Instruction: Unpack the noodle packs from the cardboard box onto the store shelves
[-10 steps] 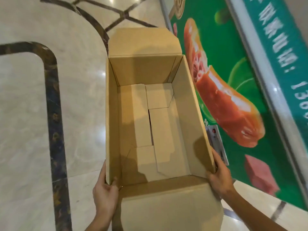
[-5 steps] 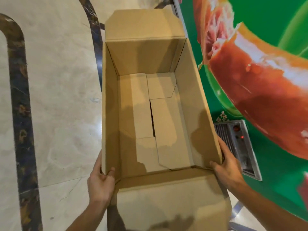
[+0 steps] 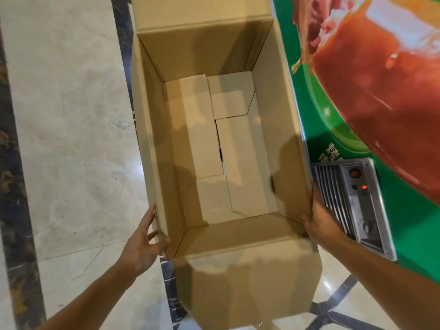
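Head view, single frame. Item: open brown corrugated cardboard box [image 3: 215,148], rectangular, occupying the centre and running from 12 to 6 o'clock; its interior shows only the folded bottom flaps [image 3: 228,163], with a narrow dark slit between the two long ones. Far top flap [image 3: 197,10] folded outward at 12 o'clock; near top flap [image 3: 247,277] folded outward and hanging at 6 o'clock. Left hand [image 3: 142,244] at 7 o'clock of the box, pressed to the outside of the left wall at the near corner, fingers extended along the cardboard and thumb hooked over the rim, so the wall sits between thumb and fingers. Right hand [image 3: 320,220] at 4 o'clock, against the outside of the right wall at the near corner, fingertips curled over the rim; how far the rest of that hand is closed cannot be told. Surroundings: pale polished marble floor [image 3: 69,129] with a dark veined inlay strip [image 3: 12,177] at 9 o'clock; green printed display panel [image 3: 371,91] bearing a large red-orange food image at 2 o'clock, just beside the box's right wall; grey metal vented control plate [image 3: 352,203] with a small red light at 4 o'clock, behind the right hand.
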Available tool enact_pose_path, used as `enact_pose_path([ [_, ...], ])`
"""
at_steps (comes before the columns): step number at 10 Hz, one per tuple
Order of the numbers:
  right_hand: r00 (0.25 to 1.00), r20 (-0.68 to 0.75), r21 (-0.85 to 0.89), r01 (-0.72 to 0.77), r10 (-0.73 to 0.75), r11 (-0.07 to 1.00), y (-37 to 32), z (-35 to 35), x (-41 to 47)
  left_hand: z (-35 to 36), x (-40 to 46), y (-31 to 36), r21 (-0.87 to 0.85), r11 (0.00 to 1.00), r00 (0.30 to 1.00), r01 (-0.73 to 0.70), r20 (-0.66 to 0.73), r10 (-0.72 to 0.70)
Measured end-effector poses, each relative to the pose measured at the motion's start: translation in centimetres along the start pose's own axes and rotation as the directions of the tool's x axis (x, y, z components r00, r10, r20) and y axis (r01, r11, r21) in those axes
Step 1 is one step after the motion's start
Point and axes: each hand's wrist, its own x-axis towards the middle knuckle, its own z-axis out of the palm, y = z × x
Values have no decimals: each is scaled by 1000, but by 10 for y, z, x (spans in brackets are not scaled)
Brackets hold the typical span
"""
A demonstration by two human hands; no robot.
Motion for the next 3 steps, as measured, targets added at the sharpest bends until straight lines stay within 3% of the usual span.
enact_pose_path([
  [1, 1000, -18, -19, 18, -19, 1000, 1, 2, -3, -2, 1, -1, -43, 999, 1000, 11, 24, -10],
  [2, 999, 45, -33, 16, -15, 999, 2, -3, -2, 2, -4, 3, 68, 998, 998, -6, -68, 10],
  [3, 995, 92, -47, 32, -27, 998, -6, -15, -9, 1, -23, 6, 286, 958, 978, -30, -191, 87],
])
